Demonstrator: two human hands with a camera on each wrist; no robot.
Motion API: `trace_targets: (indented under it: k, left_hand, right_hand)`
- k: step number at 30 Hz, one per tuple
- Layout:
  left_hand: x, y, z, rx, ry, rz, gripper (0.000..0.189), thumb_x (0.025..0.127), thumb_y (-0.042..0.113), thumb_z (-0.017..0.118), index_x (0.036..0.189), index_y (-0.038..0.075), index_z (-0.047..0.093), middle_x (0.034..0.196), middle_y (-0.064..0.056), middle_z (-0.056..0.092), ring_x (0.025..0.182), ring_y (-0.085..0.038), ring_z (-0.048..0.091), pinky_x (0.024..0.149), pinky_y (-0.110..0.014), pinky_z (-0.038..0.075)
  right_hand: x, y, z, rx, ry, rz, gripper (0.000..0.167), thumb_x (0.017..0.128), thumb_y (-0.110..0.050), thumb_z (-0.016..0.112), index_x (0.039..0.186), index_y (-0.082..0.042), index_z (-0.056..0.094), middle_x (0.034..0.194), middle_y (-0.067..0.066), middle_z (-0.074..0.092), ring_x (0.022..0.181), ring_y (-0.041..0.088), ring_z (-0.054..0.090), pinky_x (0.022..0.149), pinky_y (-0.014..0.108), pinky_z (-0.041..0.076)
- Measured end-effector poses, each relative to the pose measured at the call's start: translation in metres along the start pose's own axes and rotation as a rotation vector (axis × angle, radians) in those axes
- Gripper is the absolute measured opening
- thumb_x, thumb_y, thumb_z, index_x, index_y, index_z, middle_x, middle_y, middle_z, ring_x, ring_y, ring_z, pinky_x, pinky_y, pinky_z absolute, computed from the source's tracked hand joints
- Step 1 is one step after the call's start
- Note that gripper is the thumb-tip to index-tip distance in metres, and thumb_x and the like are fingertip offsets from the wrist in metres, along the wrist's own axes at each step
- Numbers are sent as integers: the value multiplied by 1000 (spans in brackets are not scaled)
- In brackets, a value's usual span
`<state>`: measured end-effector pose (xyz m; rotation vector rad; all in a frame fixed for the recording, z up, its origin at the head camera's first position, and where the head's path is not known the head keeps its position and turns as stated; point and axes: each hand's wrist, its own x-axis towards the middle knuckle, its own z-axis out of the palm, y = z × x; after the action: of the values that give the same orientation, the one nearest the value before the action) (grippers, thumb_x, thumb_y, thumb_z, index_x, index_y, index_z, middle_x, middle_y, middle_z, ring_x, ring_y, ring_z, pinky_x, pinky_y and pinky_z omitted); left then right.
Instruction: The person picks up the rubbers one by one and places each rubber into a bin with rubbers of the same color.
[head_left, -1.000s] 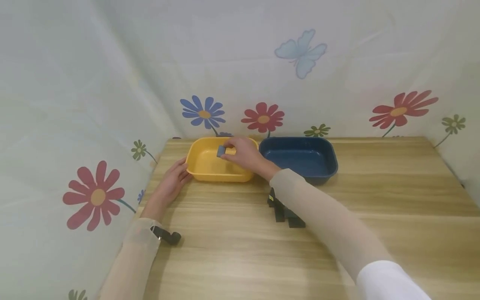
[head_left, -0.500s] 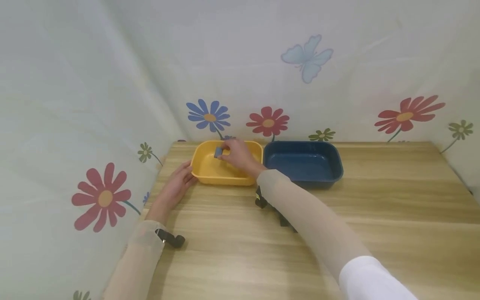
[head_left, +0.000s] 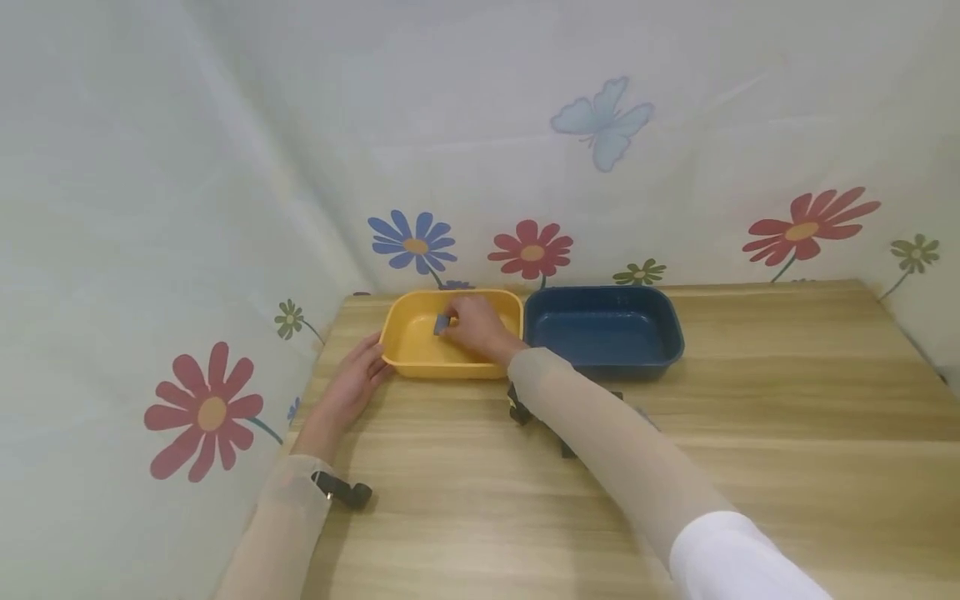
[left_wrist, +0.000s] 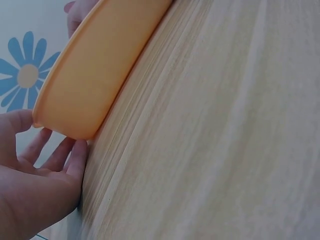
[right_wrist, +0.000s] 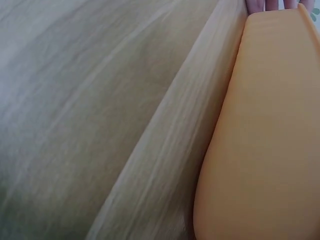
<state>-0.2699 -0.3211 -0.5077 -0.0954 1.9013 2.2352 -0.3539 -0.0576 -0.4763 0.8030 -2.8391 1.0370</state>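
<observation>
A yellow plastic basin (head_left: pixel 408 368) stands on the wooden table against the back wall. Over its inside, my right hand (head_left: pixel 480 327) pinches a small grey-blue block (head_left: pixel 441 324) between thumb and fingers. Whether the block touches the basin floor I cannot tell. My left hand (head_left: pixel 351 387) rests its fingers against the basin's left end. In the left wrist view, one digit of the left hand (left_wrist: pixel 40 190) touches the rim and the other fingers lie along the outer wall. The right wrist view shows only the basin's outer side (right_wrist: pixel 265 130) and left fingertips; the right hand is out of it.
A dark blue basin (head_left: pixel 604 367) stands right beside the yellow one. Black wrist-camera mounts (head_left: pixel 347 492) sit at both wrists, the right one partly behind the forearm. A flower-printed cloth (head_left: pixel 480 167) hangs behind and to the left of the wooden table (head_left: pixel 450 483).
My right hand has lowered the block into the yellow basin, the forearm shifting slightly left. The left hand has stayed against the basin's end. The head view has shifted a little.
</observation>
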Motion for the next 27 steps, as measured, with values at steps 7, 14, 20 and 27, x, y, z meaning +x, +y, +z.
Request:
trace_targets:
  k: [7, 14, 20, 27]
  left_hand:
    - [-3, -5, -4, -3, -30, -12, 56, 117, 22, 42, 167, 6, 25, 171, -14, 29, 155, -29, 35, 124, -36, 35]
    - [0, -4, -4, 0, -53, 17, 56, 117, 23, 42, 167, 5, 24, 171, -15, 28, 156, -30, 32, 125, -37, 34]
    - [3, -1, -6, 16, -56, 11, 56, 117, 23, 40, 168, 6, 23, 171, -15, 28, 155, -29, 34, 124, -37, 35]
    - [1, -5, -7, 11, -61, 17, 56, 117, 25, 43, 167, 6, 26, 170, -15, 30, 153, -29, 37, 123, -35, 38]
  right_hand:
    - [-2, 5, 8, -36, -22, 50, 15, 93, -20, 82, 99, -8, 77, 93, 3, 71, 88, 20, 59, 83, 32, 51]
    - [1, 4, 6, -69, -23, 52, 15, 92, -21, 83, 96, -8, 76, 86, 2, 67, 83, 21, 58, 77, 31, 49]
    - [3, 2, 5, -106, -48, 59, 14, 93, -22, 82, 93, -11, 73, 84, 2, 66, 82, 21, 58, 72, 31, 47]
    - [-1, -3, 4, -119, -91, 83, 14, 95, -20, 79, 98, -9, 72, 87, 4, 65, 83, 22, 58, 72, 31, 48]
